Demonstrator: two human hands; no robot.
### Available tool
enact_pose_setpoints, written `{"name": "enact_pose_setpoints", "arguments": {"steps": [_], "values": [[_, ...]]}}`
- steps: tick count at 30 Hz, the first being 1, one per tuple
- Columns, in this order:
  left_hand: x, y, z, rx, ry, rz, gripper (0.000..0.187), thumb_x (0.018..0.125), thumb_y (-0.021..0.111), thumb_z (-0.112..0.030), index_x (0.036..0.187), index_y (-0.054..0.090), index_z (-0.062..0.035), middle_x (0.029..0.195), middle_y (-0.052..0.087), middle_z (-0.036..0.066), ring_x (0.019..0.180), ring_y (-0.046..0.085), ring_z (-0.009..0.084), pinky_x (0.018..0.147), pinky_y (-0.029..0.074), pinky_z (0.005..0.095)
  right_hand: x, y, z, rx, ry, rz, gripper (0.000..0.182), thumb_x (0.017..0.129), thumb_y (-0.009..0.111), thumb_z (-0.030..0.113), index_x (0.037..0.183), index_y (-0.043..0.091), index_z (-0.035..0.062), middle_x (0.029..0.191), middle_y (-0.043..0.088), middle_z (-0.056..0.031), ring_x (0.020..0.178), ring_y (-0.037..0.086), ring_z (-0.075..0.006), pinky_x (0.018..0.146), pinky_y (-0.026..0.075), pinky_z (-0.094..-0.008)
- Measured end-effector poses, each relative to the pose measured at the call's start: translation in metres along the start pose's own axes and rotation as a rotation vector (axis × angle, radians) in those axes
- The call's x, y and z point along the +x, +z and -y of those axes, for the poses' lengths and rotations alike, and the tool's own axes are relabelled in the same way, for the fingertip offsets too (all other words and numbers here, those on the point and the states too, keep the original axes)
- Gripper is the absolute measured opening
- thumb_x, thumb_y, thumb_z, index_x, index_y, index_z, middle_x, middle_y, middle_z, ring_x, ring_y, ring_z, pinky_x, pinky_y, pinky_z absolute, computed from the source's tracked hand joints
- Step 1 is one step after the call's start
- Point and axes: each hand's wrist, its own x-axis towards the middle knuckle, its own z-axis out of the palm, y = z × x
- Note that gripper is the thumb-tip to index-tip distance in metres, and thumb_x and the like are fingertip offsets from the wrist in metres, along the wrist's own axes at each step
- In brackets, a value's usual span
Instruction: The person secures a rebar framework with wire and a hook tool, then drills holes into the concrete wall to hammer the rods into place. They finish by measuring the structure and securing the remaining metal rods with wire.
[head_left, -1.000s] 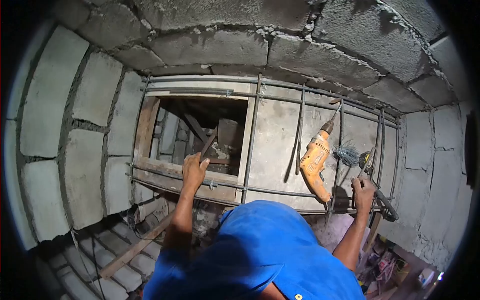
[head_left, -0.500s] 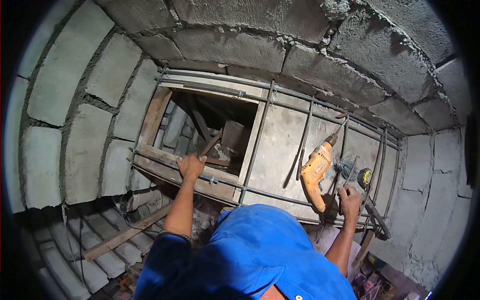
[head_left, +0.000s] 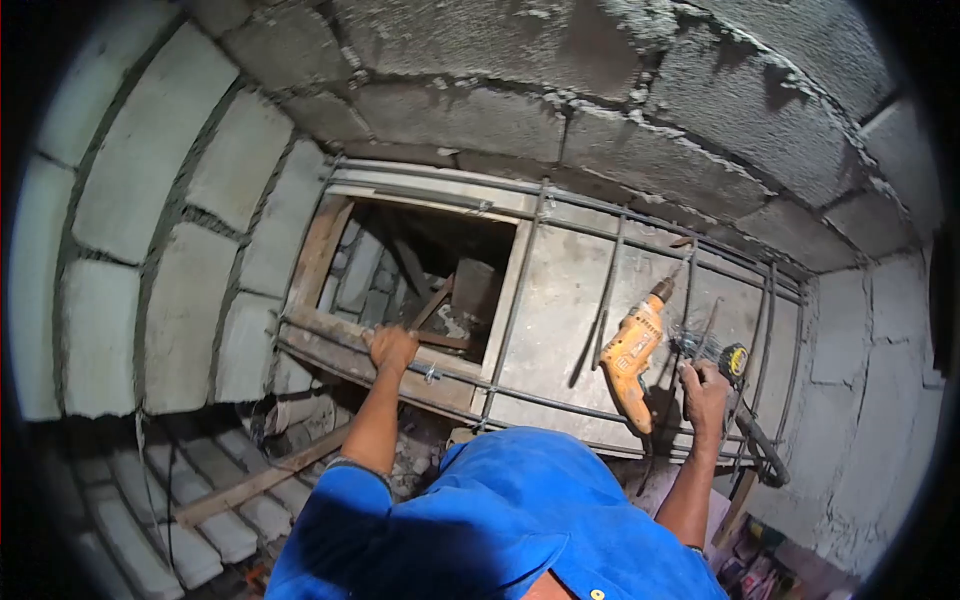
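My left hand [head_left: 391,348] is closed over the wooden board [head_left: 455,390] at the near edge of a square opening, with a steel bar running right beside it. My right hand [head_left: 706,393] is closed around a thin metal tool [head_left: 711,325], whose slender shaft points up and away; the fist hides most of its handle. Left of that hand, an orange power drill [head_left: 632,358] lies on the pale panel [head_left: 556,290], bit pointing away. A coil of tie wire [head_left: 697,347] and a black-and-yellow tape measure [head_left: 735,361] sit just beyond my right fingers.
Long steel bars [head_left: 440,180] tied with cross bars span the panel. A hammer [head_left: 762,450] lies at the right end. Block walls [head_left: 460,118] enclose the far side, left and right. Below left, a timber plank [head_left: 260,480] slants over stacked blocks.
The view has shifted, so the opening sits slightly lower. My right hand has risen slightly with the metal tool, whose shaft now looks straighter. My left hand keeps its hold on the board.
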Motion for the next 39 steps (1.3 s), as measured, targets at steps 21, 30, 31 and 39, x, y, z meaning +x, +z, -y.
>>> {"name": "enact_pose_setpoints", "arguments": {"steps": [21, 30, 31, 39], "values": [[-0.006, -0.011, -0.01, 0.054, -0.023, -0.038, 0.039, 0.086, 0.064, -0.041, 0.106, 0.075, -0.0093, 0.106, 0.072, 0.014, 0.11, 0.062, 0.0307, 0.106, 0.031, 0.0518, -0.052, 0.011, -0.017, -0.142, 0.19, 0.128, 0.035, 0.086, 0.065, 0.034, 0.081, 0.068, -0.0011, 0.075, 0.064, -0.025, 0.07, 0.065, -0.0378, 0.068, 0.05, -0.0435], [-0.009, -0.013, -0.006, -0.018, 0.021, -0.043, 0.038, 0.085, 0.065, -0.04, 0.103, 0.076, -0.0081, 0.108, 0.071, 0.016, 0.11, 0.062, 0.0326, 0.105, 0.034, 0.0508, -0.074, 0.059, 0.016, 0.225, 0.108, 0.787, 0.037, 0.099, 0.053, 0.034, 0.091, 0.068, 0.0008, 0.072, 0.062, -0.0044, 0.067, 0.054, -0.0123, 0.067, 0.046, -0.0299], [-0.009, -0.014, -0.005, -0.018, 0.023, -0.025, 0.039, 0.086, 0.066, -0.041, 0.104, 0.075, -0.0076, 0.109, 0.071, 0.017, 0.11, 0.062, 0.0335, 0.105, 0.035, 0.0501, -0.072, 0.074, 0.018, 0.298, 0.163, 0.808, 0.036, 0.1, 0.052, 0.033, 0.092, 0.067, 0.0006, 0.071, 0.062, -0.0039, 0.065, 0.055, -0.0124, 0.065, 0.047, -0.0297], [-0.006, -0.008, 0.001, -0.078, 0.026, -0.12, 0.036, 0.084, 0.066, -0.039, 0.099, 0.075, -0.0075, 0.102, 0.072, 0.018, 0.104, 0.064, 0.0339, 0.103, 0.035, 0.0496, -0.041, 0.192, 0.032, 1.094, 0.768, 0.502, 0.037, 0.102, 0.054, 0.034, 0.107, 0.061, -0.0022, 0.067, 0.056, -0.0004, 0.055, 0.056, -0.014, 0.05, 0.05, -0.0324]]}}
